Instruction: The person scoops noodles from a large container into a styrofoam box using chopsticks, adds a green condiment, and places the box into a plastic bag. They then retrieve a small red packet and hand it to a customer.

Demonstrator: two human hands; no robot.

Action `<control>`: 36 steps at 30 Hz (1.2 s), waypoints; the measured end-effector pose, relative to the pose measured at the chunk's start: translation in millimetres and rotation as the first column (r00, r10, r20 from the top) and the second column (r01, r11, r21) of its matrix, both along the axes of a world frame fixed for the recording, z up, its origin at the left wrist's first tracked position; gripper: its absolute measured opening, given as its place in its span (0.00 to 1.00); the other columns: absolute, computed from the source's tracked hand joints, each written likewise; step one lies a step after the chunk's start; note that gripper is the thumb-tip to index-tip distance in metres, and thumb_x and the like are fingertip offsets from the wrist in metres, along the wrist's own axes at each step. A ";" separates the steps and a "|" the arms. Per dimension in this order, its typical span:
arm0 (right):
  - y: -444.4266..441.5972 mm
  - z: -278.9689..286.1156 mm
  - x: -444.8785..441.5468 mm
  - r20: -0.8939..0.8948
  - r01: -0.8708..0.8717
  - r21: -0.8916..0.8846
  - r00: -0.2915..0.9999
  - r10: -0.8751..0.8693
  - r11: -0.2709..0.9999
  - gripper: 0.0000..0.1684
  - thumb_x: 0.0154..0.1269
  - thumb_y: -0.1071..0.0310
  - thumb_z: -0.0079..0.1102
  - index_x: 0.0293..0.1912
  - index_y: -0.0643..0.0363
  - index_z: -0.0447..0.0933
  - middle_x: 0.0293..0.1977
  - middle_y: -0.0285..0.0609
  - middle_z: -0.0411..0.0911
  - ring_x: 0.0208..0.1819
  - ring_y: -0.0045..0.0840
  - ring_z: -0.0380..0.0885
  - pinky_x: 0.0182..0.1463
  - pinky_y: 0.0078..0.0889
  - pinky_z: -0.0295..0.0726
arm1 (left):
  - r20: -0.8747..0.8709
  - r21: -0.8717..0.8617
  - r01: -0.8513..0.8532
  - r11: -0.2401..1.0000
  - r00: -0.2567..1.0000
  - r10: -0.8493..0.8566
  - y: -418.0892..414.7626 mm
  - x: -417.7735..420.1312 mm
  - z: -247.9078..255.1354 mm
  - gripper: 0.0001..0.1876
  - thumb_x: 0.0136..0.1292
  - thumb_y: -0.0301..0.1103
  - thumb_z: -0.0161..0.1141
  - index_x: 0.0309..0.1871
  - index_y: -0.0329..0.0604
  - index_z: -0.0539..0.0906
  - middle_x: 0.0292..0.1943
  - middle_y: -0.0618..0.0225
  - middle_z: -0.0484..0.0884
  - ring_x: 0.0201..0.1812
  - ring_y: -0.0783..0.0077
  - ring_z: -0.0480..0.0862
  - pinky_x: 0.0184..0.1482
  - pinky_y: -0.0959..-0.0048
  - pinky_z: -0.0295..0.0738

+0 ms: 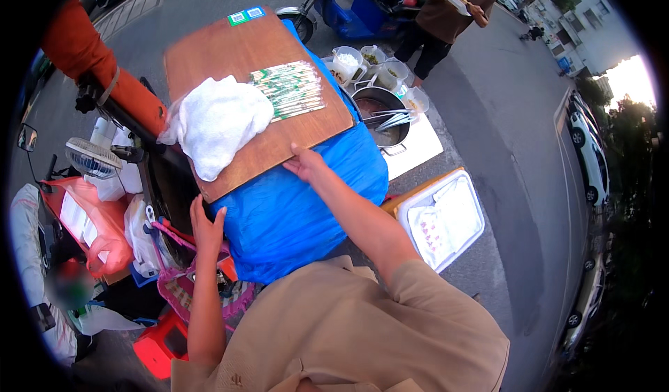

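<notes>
A brown wooden board lies over a bulky thing wrapped in blue plastic sheeting. My right hand holds the board's near edge, thumb on top and fingers below. At the board's near left corner, my left hand is raised with thumb and fingers apart, nothing seen in it. A white towel sits bunched on the board, next to a row of wrapped disposable chopsticks. Two printed code stickers are at the board's far edge.
On the right stand a pot with utensils, plastic jugs of food and a white tray. A small fan, red bag and red stool are left. Beyond are a blue scooter and a standing person.
</notes>
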State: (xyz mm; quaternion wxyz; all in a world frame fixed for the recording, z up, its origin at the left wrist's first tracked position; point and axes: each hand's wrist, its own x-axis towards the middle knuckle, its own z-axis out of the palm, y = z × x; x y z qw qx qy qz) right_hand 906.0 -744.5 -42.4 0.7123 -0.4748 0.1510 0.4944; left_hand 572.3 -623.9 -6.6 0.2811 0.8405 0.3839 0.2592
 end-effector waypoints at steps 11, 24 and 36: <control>-74.5 34.4 -10.3 0.287 -0.214 -0.277 0.912 0.294 0.937 0.15 0.74 0.69 0.61 0.55 0.67 0.77 0.48 0.51 0.84 0.48 0.36 0.86 0.49 0.34 0.89 | 0.000 -0.277 -0.238 0.931 0.969 0.248 17.7 12.2 -46.5 0.38 0.68 0.45 0.71 0.73 0.31 0.68 0.53 0.52 0.78 0.52 0.56 0.81 0.59 0.61 0.76; -158.6 29.7 140.4 0.767 0.249 -0.625 0.022 0.641 0.739 0.30 0.59 0.72 0.66 0.63 0.55 0.76 0.50 0.53 0.77 0.51 0.42 0.81 0.56 0.44 0.81 | 0.029 -0.748 -0.233 0.621 0.924 0.381 47.6 20.1 -29.1 0.18 0.78 0.49 0.57 0.44 0.42 0.80 0.26 0.75 0.74 0.18 0.81 0.74 0.18 0.81 0.65; -167.4 41.7 141.9 0.809 0.251 -0.511 0.465 0.360 0.822 0.09 0.69 0.65 0.70 0.41 0.61 0.87 0.28 0.35 0.85 0.30 0.16 0.81 0.37 0.25 0.80 | 0.059 -0.780 -0.193 0.596 0.924 0.377 46.7 19.7 -0.9 0.17 0.79 0.49 0.57 0.39 0.45 0.78 0.24 0.76 0.75 0.16 0.79 0.76 0.16 0.82 0.62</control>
